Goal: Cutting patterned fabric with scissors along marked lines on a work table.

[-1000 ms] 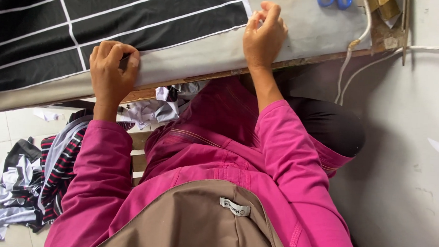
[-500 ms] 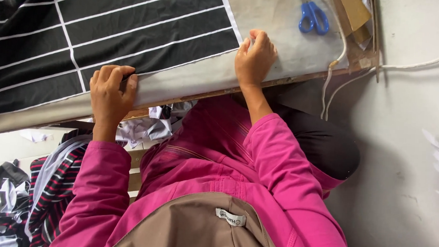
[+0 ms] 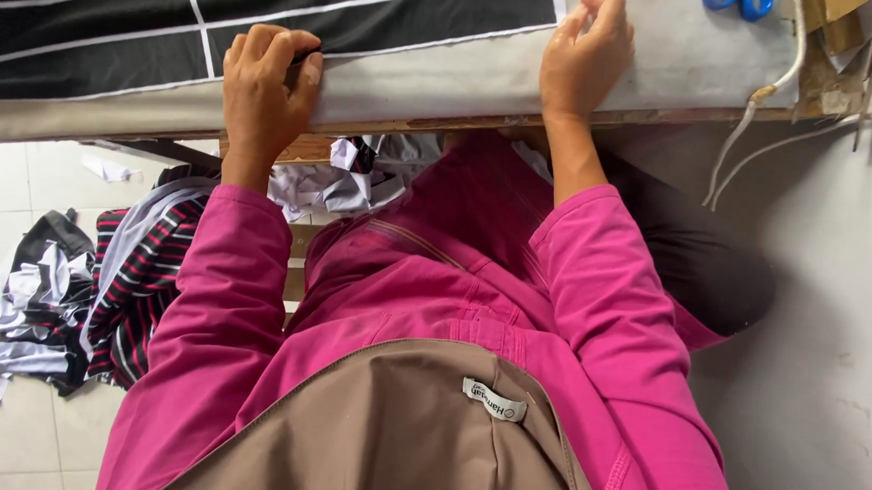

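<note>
A black cloth with white stripes (image 3: 269, 18) lies spread on a grey-covered table (image 3: 445, 76). My left hand (image 3: 266, 82) curls over the table's front edge and pinches the near hem of the cloth. My right hand (image 3: 587, 49) rests on the grey cover at the cloth's right corner, fingers bent on its edge. Both arms wear pink sleeves. A brown garment (image 3: 386, 431) hangs at my front.
Blue-handled scissors (image 3: 735, 2) lie at the table's far right, beside cardboard scraps (image 3: 835, 27) and a white cord (image 3: 762, 93). Striped fabric offcuts (image 3: 66, 285) are heaped on the tiled floor at the left. More scraps (image 3: 345, 171) sit under the table edge.
The view has shifted. My right hand has moved along the cloth's right edge while my left hand keeps its hold on the hem at the table's front.
</note>
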